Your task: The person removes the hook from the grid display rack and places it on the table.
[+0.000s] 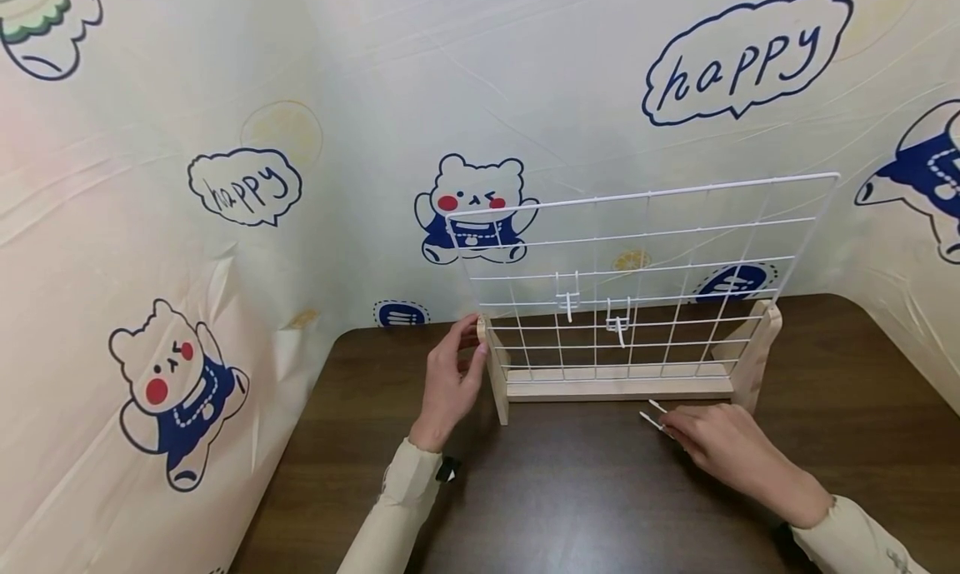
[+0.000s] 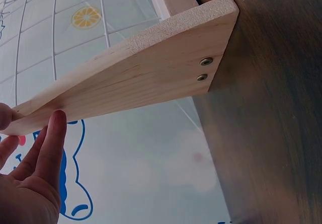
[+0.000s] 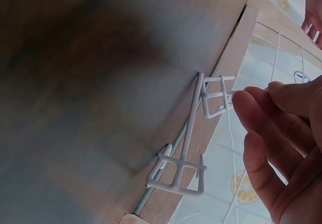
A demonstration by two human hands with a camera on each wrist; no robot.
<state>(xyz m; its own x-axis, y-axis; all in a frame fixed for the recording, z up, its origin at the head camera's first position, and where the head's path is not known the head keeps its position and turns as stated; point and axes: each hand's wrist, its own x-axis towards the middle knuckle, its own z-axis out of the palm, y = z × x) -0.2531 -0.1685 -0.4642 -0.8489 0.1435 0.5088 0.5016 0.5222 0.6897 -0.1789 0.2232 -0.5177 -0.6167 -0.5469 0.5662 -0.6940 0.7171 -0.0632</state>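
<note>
- Right hand [image 1: 723, 445] is pinching a white wire hook [image 3: 201, 133] on the near table [image 1: 570, 491].
- Left hand [image 1: 450, 378], fingers straight, is steadying the grid rack [image 1: 637, 266] — the hanging step; next, likely lifting and aligning the hook.

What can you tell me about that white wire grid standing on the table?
The white wire grid is a thin metal panel of crossing rods forming open squares. It stands about upright, slotted into a pale wooden base with two side feet, on the dark table. Two small white hooks hang on its lower rows. The left hand touches the left wooden foot; the right hand pinches another white hook lying in front.
</note>
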